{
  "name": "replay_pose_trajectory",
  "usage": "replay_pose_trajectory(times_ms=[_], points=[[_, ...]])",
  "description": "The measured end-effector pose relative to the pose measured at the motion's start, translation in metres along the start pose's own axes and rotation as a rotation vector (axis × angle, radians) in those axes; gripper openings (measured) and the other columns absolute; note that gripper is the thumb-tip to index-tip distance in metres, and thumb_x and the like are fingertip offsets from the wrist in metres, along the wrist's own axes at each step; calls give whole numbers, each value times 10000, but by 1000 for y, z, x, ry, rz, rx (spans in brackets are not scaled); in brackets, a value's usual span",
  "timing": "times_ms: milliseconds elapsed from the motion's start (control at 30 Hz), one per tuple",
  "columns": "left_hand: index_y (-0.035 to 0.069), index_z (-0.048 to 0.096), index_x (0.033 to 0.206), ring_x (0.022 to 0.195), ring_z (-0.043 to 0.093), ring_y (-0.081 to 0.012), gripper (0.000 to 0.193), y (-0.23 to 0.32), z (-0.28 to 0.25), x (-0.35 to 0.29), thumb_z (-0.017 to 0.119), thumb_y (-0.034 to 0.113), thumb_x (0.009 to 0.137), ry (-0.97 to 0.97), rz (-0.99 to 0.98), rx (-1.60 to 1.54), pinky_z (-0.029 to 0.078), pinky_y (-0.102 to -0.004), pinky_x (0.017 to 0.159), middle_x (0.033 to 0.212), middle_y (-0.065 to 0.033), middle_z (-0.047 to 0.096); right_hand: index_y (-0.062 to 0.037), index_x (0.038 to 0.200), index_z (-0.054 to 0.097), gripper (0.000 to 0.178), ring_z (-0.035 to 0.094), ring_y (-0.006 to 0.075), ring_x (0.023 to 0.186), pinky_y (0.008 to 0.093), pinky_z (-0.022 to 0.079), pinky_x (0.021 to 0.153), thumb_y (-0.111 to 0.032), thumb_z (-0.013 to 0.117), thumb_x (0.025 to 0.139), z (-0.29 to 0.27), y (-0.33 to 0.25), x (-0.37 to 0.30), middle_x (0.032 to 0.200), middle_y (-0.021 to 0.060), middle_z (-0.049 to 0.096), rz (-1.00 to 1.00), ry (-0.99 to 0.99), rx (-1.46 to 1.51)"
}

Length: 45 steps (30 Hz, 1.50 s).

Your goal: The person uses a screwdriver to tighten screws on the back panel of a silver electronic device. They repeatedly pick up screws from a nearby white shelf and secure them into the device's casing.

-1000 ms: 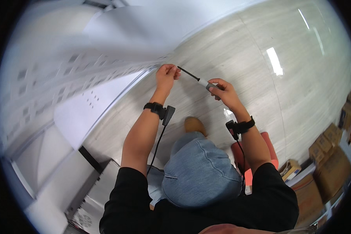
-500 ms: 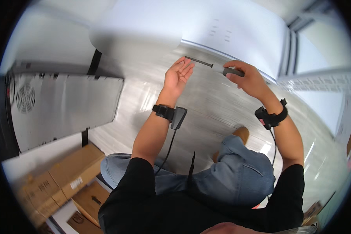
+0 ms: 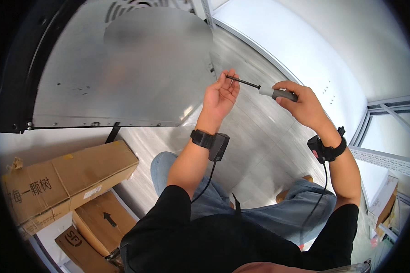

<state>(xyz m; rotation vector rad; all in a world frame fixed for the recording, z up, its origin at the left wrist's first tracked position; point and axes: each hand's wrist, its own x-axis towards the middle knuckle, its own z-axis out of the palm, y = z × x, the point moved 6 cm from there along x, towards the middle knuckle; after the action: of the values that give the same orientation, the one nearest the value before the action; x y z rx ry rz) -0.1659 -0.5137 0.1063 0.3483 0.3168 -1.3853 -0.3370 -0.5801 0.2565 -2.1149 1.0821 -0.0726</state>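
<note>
Holding screwdriver [image 3: 266,91], left hand [image 3: 221,98] perhaps touching it

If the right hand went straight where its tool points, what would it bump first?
Probably the left hand: the grey tool in the right hand points at it, its dark shaft apparently reaching the fingers, though depth is unclear.

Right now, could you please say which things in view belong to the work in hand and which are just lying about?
In use: screwdriver-like tool in right grip, shaft tip at left grip.
Lying about: long cardboard box; arrow-marked box.
</note>
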Motion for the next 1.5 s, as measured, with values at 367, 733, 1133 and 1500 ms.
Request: replay_pose_trajectory(times_ms=[367, 733, 1133, 1500], points=[[26, 578, 1031, 1017, 607, -238, 135, 52, 16, -17, 535, 85, 917, -111, -17, -6, 522, -338, 858, 1082, -101, 640, -94, 1051, 633, 238, 459, 112, 567, 261, 370, 546, -137, 651, 817, 26, -52, -16, 637, 34, 534, 101, 112, 276], [22, 577, 1007, 990, 616, -241, 124, 40, 16, -5, 529, 90, 915, 13, 37, 170, 529, -333, 839, 1032, -101, 648, -119, 1016, 643, 242, 604, 284, 666, 353, 472, 597, -144, 657, 776, 11, -47, -19, 810, 109, 629, -184, 283, -71], [38, 565, 1023, 885, 649, -234, 142, 25, 33, 20, 500, 135, 943, 18, 194, 318, 549, -318, 745, 976, -80, 659, -73, 1105, 515, 366, 613, 322, 660, 392, 477, 598, -143, 653, 774, 25, 14, 11, 838, 153, 613, -296, 261, 122], [50, 564, 986, 719, 622, -171, 135, 25, 46, 45, 518, 169, 943, 203, 417, 439, 534, -256, 678, 897, -52, 660, -38, 1070, 438, 328, 618, 385, 710, 437, 464, 611, -162, 617, 824, 62, 31, 27, 810, 201, 611, -192, 103, 476]])
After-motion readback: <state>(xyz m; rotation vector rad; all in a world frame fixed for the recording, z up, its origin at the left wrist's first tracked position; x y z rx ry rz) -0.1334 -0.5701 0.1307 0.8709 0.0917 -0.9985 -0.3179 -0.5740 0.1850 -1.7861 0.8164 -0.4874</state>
